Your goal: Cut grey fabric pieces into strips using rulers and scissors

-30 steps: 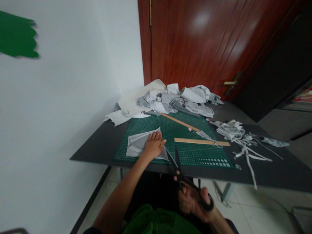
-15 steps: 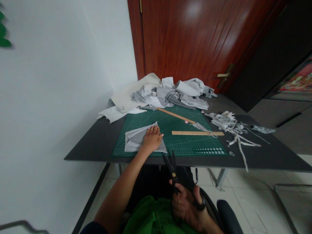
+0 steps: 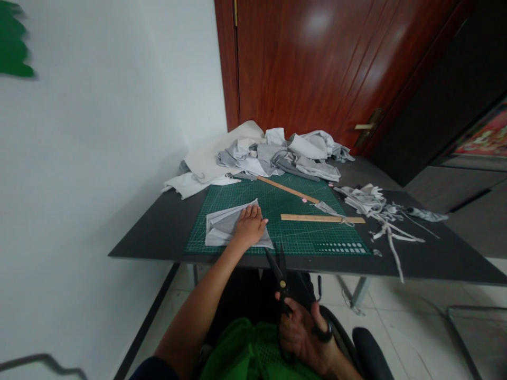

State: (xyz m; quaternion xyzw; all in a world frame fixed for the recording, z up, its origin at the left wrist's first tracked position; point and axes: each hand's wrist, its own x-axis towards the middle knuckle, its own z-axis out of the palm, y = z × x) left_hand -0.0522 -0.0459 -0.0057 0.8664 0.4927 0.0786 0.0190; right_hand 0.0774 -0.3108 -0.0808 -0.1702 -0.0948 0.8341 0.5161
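My left hand (image 3: 251,226) lies flat, fingers stretched out, on a folded piece of grey fabric (image 3: 224,227). The fabric rests near the front left of a green cutting mat (image 3: 273,195). In front of the table's edge, my right hand (image 3: 303,327) grips black scissors (image 3: 282,282) by the handles. Their blades are parted and point up toward the mat's front edge, close to the fabric's right corner. Whether a blade touches the fabric I cannot tell.
Two wooden rulers (image 3: 322,218) lie on the mat. Crumpled grey and white cloth (image 3: 277,153) is heaped at the back of the dark table (image 3: 146,232). Scraps and strips of fabric (image 3: 372,203) lie on the right. A white wall and a wooden door (image 3: 297,63) stand close behind.
The view has shifted slightly, so the table and wall appear a little to the right. Both hands, the fabric and the open scissors otherwise look the same.
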